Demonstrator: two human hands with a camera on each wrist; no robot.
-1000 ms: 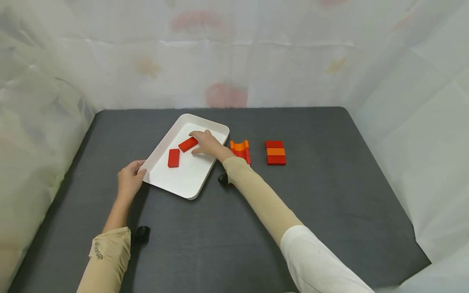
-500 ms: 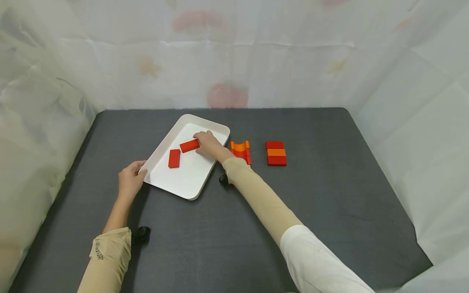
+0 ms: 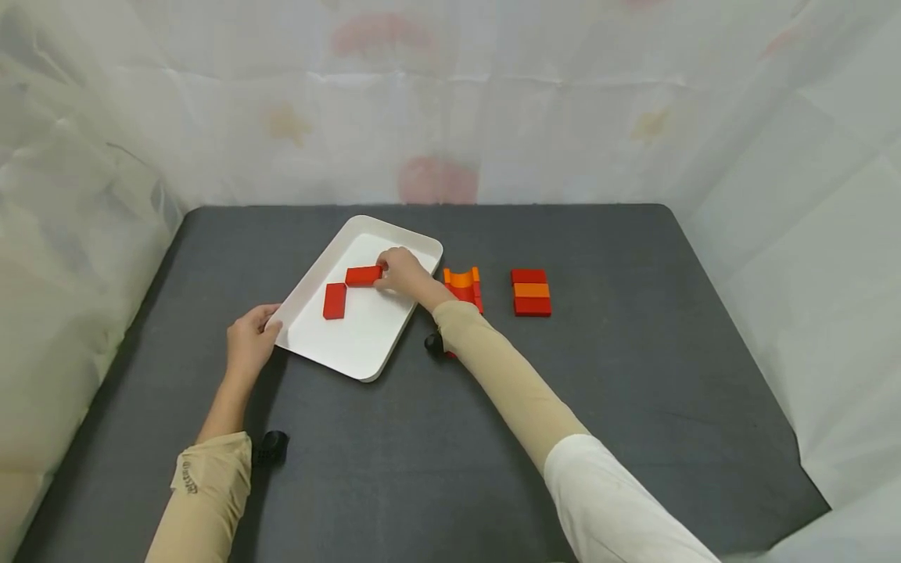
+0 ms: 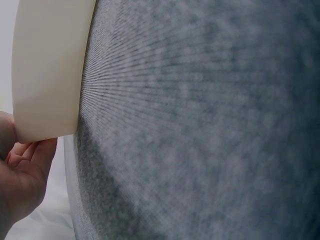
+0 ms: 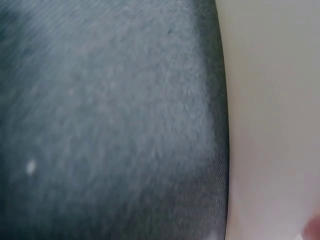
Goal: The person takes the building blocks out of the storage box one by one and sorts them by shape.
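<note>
A white tray lies on the dark grey table. Two red flat blocks are inside it. My right hand pinches the right end of one red block at the tray's far side. The other red block lies flat nearby. My left hand holds the tray's near-left corner; the left wrist view shows that hand against the tray's outer wall. The right wrist view shows only the tray wall and table cloth.
Right of the tray stands an orange and red block group, partly behind my right forearm. Further right is a red-orange-red block set. White sheeting walls in the table on three sides.
My right hand has turned the gripped red block from a slant to roughly level and lifted its grip slightly. The left hand stays on the tray's corner.
</note>
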